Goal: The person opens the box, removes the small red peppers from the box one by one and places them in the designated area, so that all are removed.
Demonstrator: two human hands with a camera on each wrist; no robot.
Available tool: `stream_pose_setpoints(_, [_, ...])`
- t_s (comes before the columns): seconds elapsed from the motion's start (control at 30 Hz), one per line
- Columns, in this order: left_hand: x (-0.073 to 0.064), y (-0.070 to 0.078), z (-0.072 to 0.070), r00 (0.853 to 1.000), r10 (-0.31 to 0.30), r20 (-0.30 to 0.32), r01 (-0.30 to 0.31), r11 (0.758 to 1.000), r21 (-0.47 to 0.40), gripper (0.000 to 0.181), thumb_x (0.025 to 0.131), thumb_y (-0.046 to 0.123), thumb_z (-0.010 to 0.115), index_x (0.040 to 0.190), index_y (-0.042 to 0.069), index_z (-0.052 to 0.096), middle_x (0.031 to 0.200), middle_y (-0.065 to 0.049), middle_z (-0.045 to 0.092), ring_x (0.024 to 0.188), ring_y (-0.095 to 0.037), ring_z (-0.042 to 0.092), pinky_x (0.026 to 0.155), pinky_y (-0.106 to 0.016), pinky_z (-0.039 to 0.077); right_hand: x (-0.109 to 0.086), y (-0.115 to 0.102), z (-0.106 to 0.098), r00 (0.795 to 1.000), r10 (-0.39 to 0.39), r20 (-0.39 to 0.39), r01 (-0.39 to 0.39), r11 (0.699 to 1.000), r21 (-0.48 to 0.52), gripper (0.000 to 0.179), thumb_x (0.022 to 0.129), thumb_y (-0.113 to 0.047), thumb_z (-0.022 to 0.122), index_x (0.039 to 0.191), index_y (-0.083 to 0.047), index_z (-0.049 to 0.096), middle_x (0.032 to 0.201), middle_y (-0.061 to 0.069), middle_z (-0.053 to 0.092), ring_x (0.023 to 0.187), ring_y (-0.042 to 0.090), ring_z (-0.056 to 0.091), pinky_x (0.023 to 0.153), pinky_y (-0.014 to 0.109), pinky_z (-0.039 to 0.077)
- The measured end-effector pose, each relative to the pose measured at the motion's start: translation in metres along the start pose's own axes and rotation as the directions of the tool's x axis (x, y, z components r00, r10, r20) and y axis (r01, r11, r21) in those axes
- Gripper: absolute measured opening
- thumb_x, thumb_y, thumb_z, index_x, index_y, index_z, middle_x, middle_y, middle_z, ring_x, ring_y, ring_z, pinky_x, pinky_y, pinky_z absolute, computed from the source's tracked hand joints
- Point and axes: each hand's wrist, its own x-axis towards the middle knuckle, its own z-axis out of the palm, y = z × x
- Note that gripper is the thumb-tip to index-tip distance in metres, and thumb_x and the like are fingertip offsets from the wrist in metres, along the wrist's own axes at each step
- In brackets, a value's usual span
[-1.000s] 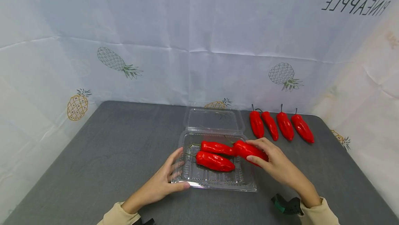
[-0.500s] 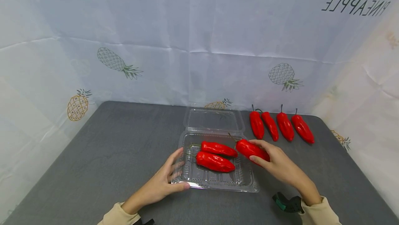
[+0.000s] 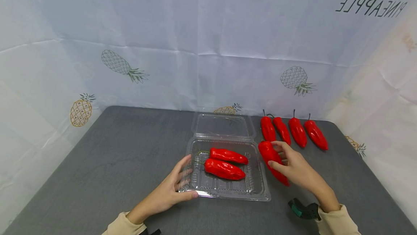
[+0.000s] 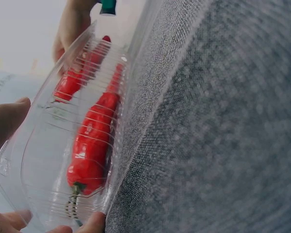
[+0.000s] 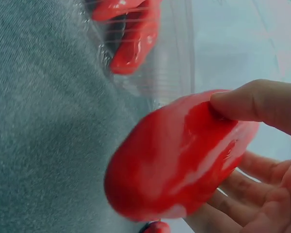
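A clear plastic clamshell container (image 3: 232,188) lies with its lid folded back. Two red peppers (image 3: 224,170) lie side by side inside it, stems to the left. My left hand (image 3: 171,188) holds the container's left side, thumb at the front corner and fingers along the wall. Just past the right rim, my right hand (image 3: 294,168) pinches another red pepper (image 3: 268,150) between thumb and fingers. In the right wrist view this held pepper (image 5: 169,160) points its blunt tip toward the table, with the thumb pressed on its upper side.
Several red peppers (image 3: 298,132) stand in a row at the back right of the dark grey table (image 3: 114,162). The transparent lid (image 3: 223,124) reaches back toward a white pineapple-print cloth (image 3: 176,75). A dark strap (image 3: 304,210) hangs at my right wrist.
My right hand has drawn its pepper rightward, from over the container to beyond the right rim, and the pepper has turned more lengthwise. The left hand and container stay nearly still.
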Motion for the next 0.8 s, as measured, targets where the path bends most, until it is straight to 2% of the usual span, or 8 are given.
stream_pose_setpoints(0.23, [0.0, 0.001, 0.0, 1.0, 0.002, 0.002, -0.002, 1.0, -0.002, 0.101, 0.087, 0.018, 0.076, 0.159, 0.012, 0.006, 0.165, -0.019, 0.009, 0.146, -0.048, 0.028, 0.113, -0.05, 0.038, 0.004, 0.01, 0.0, 0.996, 0.079, 0.039, -0.08, 0.997, 0.003, 0.073, 0.089, -0.022, 0.073, 0.145, 0.002, 0.032, 0.126, 0.029, 0.055, 0.106, 0.04, 0.062, 0.078, 0.049, 0.06])
stream_pose_setpoints(0.5, [0.0, 0.001, 0.0, 1.0, 0.0, 0.002, 0.0, 1.0, -0.001, 0.101, 0.087, 0.018, 0.077, 0.159, 0.013, 0.006, 0.165, -0.019, 0.009, 0.146, -0.048, 0.028, 0.114, -0.05, 0.038, 0.009, 0.023, 0.002, 0.989, 0.134, 0.058, -0.133, 0.991, -0.015, 0.076, 0.089, -0.026, 0.073, 0.146, 0.001, 0.031, 0.121, 0.03, 0.055, 0.1, 0.036, 0.062, 0.07, 0.043, 0.059])
stream_pose_setpoints(0.8, [0.001, 0.0, 0.0, 1.0, -0.002, 0.0, 0.002, 1.0, -0.001, 0.101, 0.087, 0.018, 0.076, 0.159, 0.013, 0.006, 0.165, -0.019, 0.009, 0.145, -0.048, 0.029, 0.114, -0.051, 0.038, 0.011, 0.035, 0.005, 0.984, 0.17, 0.053, -0.169, 0.985, -0.033, 0.075, 0.087, -0.026, 0.075, 0.143, 0.006, 0.037, 0.118, 0.03, 0.059, 0.102, 0.038, 0.061, 0.076, 0.048, 0.06])
